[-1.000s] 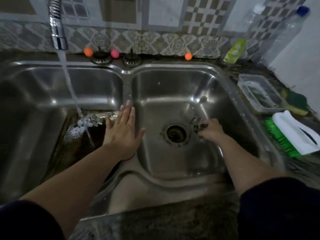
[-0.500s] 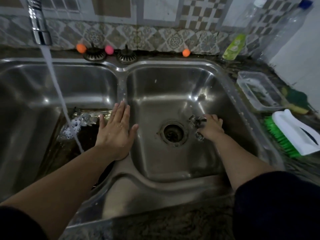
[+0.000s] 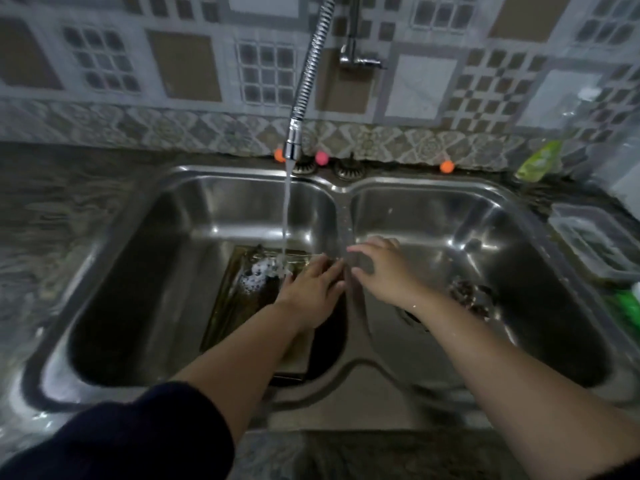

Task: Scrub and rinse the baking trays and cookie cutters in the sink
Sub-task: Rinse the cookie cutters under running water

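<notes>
A dark baking tray (image 3: 239, 317) lies in the left basin of the steel double sink (image 3: 349, 379). Water from the flexible faucet (image 3: 293, 147) falls on the tray and makes foam (image 3: 258, 275). My left hand (image 3: 311, 292) reaches into the left basin with straight fingers, over the tray's right part beside the stream. My right hand (image 3: 381, 268) hovers over the divider between the basins, fingers relaxed and holding nothing. A small heap of metal cookie cutters (image 3: 471, 296) lies on the right basin's floor, just right of my right forearm, which hides most of the drain.
A clear plastic container (image 3: 595, 244) and a green brush (image 3: 625, 306) sit on the counter at the right. A green soap bottle (image 3: 536, 161) stands at the back right. Two sink strainers (image 3: 348, 169) and small coloured balls (image 3: 446, 167) line the back rim.
My right hand let go of the cookie cutters in the right basin and moved left to the divider. My left hand slid off the divider into the left basin. My view turned left.
</notes>
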`<state>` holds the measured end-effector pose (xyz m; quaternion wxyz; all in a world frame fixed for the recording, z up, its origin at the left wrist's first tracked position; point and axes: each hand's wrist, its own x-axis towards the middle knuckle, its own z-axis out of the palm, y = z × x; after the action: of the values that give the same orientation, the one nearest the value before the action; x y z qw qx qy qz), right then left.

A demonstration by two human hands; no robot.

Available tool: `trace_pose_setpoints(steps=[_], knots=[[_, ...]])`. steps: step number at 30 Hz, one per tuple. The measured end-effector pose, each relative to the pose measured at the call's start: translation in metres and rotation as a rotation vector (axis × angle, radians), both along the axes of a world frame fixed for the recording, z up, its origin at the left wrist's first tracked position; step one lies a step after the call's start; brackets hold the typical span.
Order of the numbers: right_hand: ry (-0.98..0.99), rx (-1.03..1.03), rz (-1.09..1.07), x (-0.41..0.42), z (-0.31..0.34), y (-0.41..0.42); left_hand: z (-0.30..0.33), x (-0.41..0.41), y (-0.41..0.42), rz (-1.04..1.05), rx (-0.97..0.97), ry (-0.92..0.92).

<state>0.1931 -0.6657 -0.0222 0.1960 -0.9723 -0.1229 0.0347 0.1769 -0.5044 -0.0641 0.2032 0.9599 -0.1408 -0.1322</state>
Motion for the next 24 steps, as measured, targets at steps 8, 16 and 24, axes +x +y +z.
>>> trace_pose_setpoints(steps=[8,16,24], knots=[[0.189,-0.012,0.086,0.033,-0.024,0.101,-0.028,0.006,0.098,0.231,-0.05,0.197],[0.346,-0.008,-0.065,0.07,-0.062,0.146,-0.045,0.016,0.113,0.288,-0.091,0.318],[0.528,0.251,-0.254,0.041,-0.062,0.144,-0.039,0.019,0.111,0.489,-0.354,0.362]])
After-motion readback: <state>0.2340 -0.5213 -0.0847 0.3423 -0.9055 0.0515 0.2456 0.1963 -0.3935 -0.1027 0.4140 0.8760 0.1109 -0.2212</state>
